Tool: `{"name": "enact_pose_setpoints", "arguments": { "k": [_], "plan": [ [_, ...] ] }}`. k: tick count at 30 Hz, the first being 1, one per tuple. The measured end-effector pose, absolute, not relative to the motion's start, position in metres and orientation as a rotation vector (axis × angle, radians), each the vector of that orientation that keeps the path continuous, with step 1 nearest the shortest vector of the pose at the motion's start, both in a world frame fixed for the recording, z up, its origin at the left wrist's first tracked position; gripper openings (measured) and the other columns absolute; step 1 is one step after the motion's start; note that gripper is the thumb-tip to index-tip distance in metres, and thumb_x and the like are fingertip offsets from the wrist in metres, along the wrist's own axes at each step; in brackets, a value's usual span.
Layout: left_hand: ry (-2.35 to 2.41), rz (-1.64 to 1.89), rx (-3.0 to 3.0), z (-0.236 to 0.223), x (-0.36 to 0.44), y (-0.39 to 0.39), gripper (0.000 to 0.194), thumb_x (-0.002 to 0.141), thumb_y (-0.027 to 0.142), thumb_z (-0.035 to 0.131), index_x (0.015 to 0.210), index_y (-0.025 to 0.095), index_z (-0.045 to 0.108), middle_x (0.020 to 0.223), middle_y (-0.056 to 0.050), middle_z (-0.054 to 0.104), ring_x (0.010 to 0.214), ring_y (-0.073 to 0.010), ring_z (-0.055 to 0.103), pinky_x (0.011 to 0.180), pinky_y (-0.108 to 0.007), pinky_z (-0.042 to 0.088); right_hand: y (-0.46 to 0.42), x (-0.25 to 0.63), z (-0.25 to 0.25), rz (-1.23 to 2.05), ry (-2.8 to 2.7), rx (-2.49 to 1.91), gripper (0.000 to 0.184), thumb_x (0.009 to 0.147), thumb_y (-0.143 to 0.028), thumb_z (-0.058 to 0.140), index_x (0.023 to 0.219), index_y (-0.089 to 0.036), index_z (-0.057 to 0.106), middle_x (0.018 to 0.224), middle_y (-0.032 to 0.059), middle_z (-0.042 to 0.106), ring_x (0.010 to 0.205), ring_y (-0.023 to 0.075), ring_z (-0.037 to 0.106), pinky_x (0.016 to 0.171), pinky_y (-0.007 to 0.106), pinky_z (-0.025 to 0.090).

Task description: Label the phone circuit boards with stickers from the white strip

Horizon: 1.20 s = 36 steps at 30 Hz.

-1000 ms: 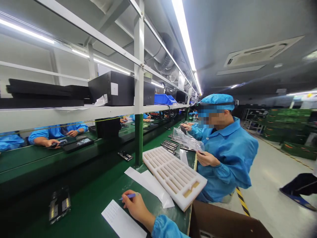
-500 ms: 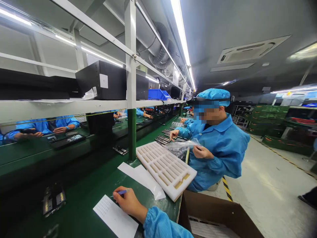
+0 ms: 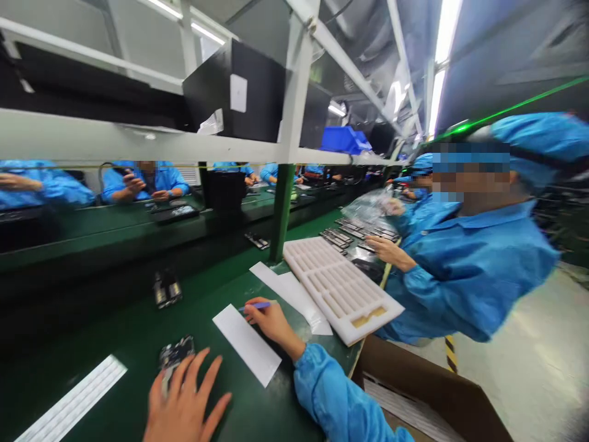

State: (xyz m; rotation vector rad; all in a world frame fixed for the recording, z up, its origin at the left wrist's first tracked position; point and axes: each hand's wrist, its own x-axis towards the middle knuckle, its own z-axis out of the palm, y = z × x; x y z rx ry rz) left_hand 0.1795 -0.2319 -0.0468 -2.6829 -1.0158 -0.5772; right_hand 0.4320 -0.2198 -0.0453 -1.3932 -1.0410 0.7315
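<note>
My right hand (image 3: 270,322) is closed round a blue pen (image 3: 254,305), its tip at the top edge of a white paper slip (image 3: 246,344) on the green bench. My left hand (image 3: 184,402) lies flat with fingers spread, its fingertips on a small dark circuit board (image 3: 175,353). Just right of the pen hand lie white paper sheets (image 3: 294,296) and a white foam tray (image 3: 339,287) with slots.
A co-worker in blue (image 3: 464,258) sits close on my right, handling a clear bag and dark parts. An open cardboard box (image 3: 427,393) stands below the bench edge. Another board (image 3: 166,288) rides the belt; a green post (image 3: 280,209) carries a shelf with black boxes.
The view swung left and down. My left hand came into sight, flat on the small board. The pen hand stays at the paper slip. The co-worker reached to the parts.
</note>
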Motion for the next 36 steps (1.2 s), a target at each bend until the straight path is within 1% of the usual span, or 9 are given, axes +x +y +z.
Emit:
{"name": "enact_pose_setpoints", "arguments": {
  "k": [2, 5, 7, 10, 13, 18, 26, 36],
  "plan": [
    [-0.946, -0.558, -2.759, -0.038, 0.192, -0.231, 0.046, 0.092, 0.049, 0.046, 0.132, 0.03, 0.06, 0.14, -0.008, 0.054, 0.129, -0.0335, 0.046, 0.111, -0.063, 0.022, -0.222, 0.43, -0.046, 0.843, -1.037, -1.357, 0.038, 0.078, -0.05, 0.07, 0.092, -0.015, 0.072, 0.072, 0.0036, 0.071, 0.068, 0.0201, 0.071, 0.06, 0.029, 0.057],
    [-1.031, -0.534, -2.809, -0.033, 0.209, -0.225, 0.045, 0.094, 0.047, 0.046, 0.132, 0.028, 0.059, 0.14, -0.01, 0.053, 0.134, -0.0347, 0.041, 0.113, -0.066, 0.009, -0.224, 0.426, -0.048, 0.906, -1.037, -1.359, 0.044, 0.075, -0.057, 0.071, 0.087, -0.014, 0.071, 0.072, 0.0066, 0.072, 0.068, 0.0221, 0.072, 0.062, 0.031, 0.059],
    [-1.117, -0.533, -2.832, -0.034, 0.216, -0.22, 0.048, 0.093, 0.051, 0.048, 0.133, 0.028, 0.058, 0.142, -0.012, 0.052, 0.137, -0.0358, 0.036, 0.113, -0.068, 0.003, -0.224, 0.424, -0.05, 0.887, -1.012, -1.389, 0.047, 0.075, -0.061, 0.071, 0.083, -0.014, 0.07, 0.072, 0.0083, 0.073, 0.066, 0.0227, 0.072, 0.061, 0.032, 0.059],
    [-1.084, -0.535, -2.916, -0.041, 0.222, -0.213, 0.053, 0.091, 0.055, 0.05, 0.139, 0.033, 0.051, 0.149, -0.01, 0.044, 0.142, -0.0355, 0.029, 0.113, -0.068, -0.002, -0.222, 0.424, -0.054, 0.861, -0.992, -1.432, 0.049, 0.075, -0.062, 0.07, 0.08, -0.014, 0.069, 0.068, 0.0089, 0.072, 0.061, 0.0229, 0.071, 0.058, 0.033, 0.059],
    [-0.985, -0.485, -3.02, -0.054, 0.221, -0.208, 0.053, 0.092, 0.053, 0.048, 0.143, 0.038, 0.044, 0.153, -0.007, 0.039, 0.143, -0.0344, 0.029, 0.112, -0.069, -0.003, -0.219, 0.424, -0.057, 0.875, -0.992, -1.46, 0.045, 0.075, -0.058, 0.07, 0.079, -0.013, 0.068, 0.066, 0.0081, 0.072, 0.058, 0.0217, 0.07, 0.056, 0.031, 0.059],
    [-1.029, -0.445, -3.036, -0.063, 0.22, -0.206, 0.053, 0.092, 0.051, 0.049, 0.143, 0.04, 0.042, 0.155, -0.006, 0.035, 0.142, -0.0375, 0.028, 0.108, -0.074, -0.007, -0.216, 0.426, -0.063, 0.891, -0.913, -1.489, 0.038, 0.076, -0.051, 0.068, 0.077, -0.014, 0.066, 0.064, 0.0071, 0.071, 0.056, 0.0208, 0.071, 0.053, 0.029, 0.058],
    [-1.03, -0.422, -3.03, -0.059, 0.221, -0.208, 0.052, 0.093, 0.05, 0.047, 0.144, 0.04, 0.041, 0.155, -0.006, 0.035, 0.143, -0.0367, 0.028, 0.108, -0.073, -0.005, -0.217, 0.427, -0.067, 0.866, -0.878, -1.483, 0.033, 0.078, -0.047, 0.067, 0.077, -0.014, 0.064, 0.064, 0.0068, 0.072, 0.056, 0.0213, 0.071, 0.051, 0.028, 0.058],
    [-1.023, -0.418, -3.021, -0.058, 0.222, -0.207, 0.052, 0.092, 0.053, 0.048, 0.142, 0.04, 0.045, 0.154, -0.006, 0.038, 0.141, -0.0376, 0.032, 0.109, -0.074, -0.001, -0.22, 0.428, -0.061, 0.935, -0.895, -1.429, 0.034, 0.073, -0.048, 0.072, 0.08, -0.015, 0.068, 0.066, 0.0063, 0.072, 0.058, 0.0199, 0.07, 0.056, 0.028, 0.058]
  ]
}}
